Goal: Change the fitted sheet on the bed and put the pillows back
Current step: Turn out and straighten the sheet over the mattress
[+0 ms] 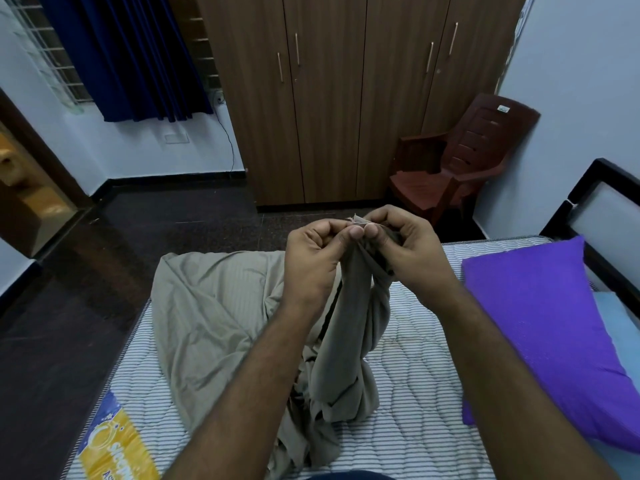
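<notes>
Both hands, left hand (pixel 313 261) and right hand (pixel 407 252), pinch 1 edge of the beige fitted sheet (pixel 214 306) above the bare mattress (pixel 422 368); find its corner seam before spreading.

Two bare forearms reach into view from the bottom edge, with no sleeves, watch or bracelet on them. Fine dark hair covers both forearms. The left hand (pixel 311 261) and the right hand (pixel 412 254) wear no gloves, and the fingers (pixel 355 232) that show carry no rings, with short, plain nails. A sliver of dark blue clothing (pixel 346 475) shows at the bottom edge between the arms.
</notes>
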{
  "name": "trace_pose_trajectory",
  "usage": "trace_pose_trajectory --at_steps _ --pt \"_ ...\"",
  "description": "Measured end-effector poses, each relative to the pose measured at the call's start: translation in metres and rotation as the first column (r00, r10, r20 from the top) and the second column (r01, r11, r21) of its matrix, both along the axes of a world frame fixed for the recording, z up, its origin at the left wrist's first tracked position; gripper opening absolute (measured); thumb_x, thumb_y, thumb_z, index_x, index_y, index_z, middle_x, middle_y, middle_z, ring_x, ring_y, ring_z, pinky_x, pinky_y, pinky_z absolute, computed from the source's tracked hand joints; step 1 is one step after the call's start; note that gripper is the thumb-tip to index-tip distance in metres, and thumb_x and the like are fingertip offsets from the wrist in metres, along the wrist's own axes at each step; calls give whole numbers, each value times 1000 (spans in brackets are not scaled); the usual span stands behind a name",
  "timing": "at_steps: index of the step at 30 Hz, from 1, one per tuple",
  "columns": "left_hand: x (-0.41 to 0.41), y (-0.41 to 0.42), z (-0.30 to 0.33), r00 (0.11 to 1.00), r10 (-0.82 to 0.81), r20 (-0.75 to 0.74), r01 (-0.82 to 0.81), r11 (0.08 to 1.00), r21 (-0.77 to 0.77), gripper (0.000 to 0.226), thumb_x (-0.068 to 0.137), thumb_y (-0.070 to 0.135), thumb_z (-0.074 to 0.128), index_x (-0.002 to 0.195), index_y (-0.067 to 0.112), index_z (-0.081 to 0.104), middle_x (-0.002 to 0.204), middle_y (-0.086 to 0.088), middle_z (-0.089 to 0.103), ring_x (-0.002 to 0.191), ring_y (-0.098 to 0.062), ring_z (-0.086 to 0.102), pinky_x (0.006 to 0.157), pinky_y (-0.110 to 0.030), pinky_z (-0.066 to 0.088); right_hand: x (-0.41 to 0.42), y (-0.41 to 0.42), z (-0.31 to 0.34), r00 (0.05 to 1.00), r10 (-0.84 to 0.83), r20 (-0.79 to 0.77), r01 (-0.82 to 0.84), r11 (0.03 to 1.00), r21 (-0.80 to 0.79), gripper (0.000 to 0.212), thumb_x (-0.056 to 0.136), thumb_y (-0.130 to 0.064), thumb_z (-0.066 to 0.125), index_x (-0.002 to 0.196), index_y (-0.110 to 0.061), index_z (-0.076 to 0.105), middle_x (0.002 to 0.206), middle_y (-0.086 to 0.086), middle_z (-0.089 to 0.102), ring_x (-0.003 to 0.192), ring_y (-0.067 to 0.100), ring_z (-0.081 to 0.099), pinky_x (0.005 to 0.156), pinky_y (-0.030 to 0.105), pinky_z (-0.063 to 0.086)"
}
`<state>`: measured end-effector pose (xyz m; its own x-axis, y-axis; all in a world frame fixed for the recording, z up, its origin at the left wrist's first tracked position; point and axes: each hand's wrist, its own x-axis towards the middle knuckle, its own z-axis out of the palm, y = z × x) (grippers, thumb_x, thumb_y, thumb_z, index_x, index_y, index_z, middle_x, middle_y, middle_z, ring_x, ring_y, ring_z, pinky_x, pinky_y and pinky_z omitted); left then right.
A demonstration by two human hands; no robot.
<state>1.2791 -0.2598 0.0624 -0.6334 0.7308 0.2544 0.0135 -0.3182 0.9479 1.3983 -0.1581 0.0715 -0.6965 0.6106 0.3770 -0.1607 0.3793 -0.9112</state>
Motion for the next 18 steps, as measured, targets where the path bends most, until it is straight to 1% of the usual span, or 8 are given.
trace_pose_trajectory --at_steps 2,4,5,7,10,13,16,18 --pt "1 0 -1 999 -19 44 19 1000 -7 11 88 9 75 94 -1 74 91 -16 76 91 -27 74 89 -45 60 -1 1 -3 999 -45 -14 45 999 -11 10 97 -24 68 91 -16 69 86 1 68 78 9 63 67 24 51" --pt "2 0 -2 1000 -7 24 7 1000 -9 13 87 9 77 93 -2 74 89 -14 76 87 -23 74 85 -41 61 -4 0 -6 997 -70 -17 70 997 -19 12 98 -28 67 91 -18 68 92 10 68 84 18 65 72 33 54" --pt "4 0 -2 1000 2 6 -2 1000 -3 13 86 9 77 91 -3 74 87 -13 76 86 -22 74 83 -39 61 -6 -2 -8 997 -67 -36 64 996 -67 12 99 -25 65 92 -16 68 92 9 70 87 18 67 75 33 55" --pt "6 0 -4 1000 10 -7 -10 1000 19 11 85 6 78 89 -4 74 85 -14 76 83 -21 73 82 -38 61 -10 -10 -8 992 -62 -106 39 977 -208 10 100 -16 62 94 -10 67 89 3 73 87 14 69 76 27 55" --pt "12 1 -8 999 24 46 -25 999 39 6 83 0 78 85 -4 73 81 -17 75 79 -23 72 79 -35 61 -14 -18 -10 975 -115 -189 42 936 -350 6 99 -12 62 98 -8 66 90 3 72 88 14 69 77 26 56" --pt "22 5 -11 989 58 138 -65 997 48 13 82 -4 77 87 -14 70 79 -20 73 77 -24 72 75 -32 61 -19 -23 -12 950 -210 -232 96 901 -423 3 98 -13 63 99 -10 65 91 8 68 87 15 66 75 25 56" --pt "34 8 -9 966 63 252 -86 993 81 17 82 -10 73 92 -22 66 79 -20 72 72 -19 71 70 -25 60 -22 -28 -16 932 -270 -243 132 875 -465 7 98 -13 63 93 -10 62 85 3 67 81 11 65 72 23 55" --pt "35 9 -9 956 74 284 -101 992 81 19 85 -8 72 94 -23 65 82 -23 72 74 -20 71 70 -25 60 -22 -30 -17 929 -273 -248 130 871 -473 7 98 -12 63 92 -10 62 85 3 68 82 12 67 72 22 55"
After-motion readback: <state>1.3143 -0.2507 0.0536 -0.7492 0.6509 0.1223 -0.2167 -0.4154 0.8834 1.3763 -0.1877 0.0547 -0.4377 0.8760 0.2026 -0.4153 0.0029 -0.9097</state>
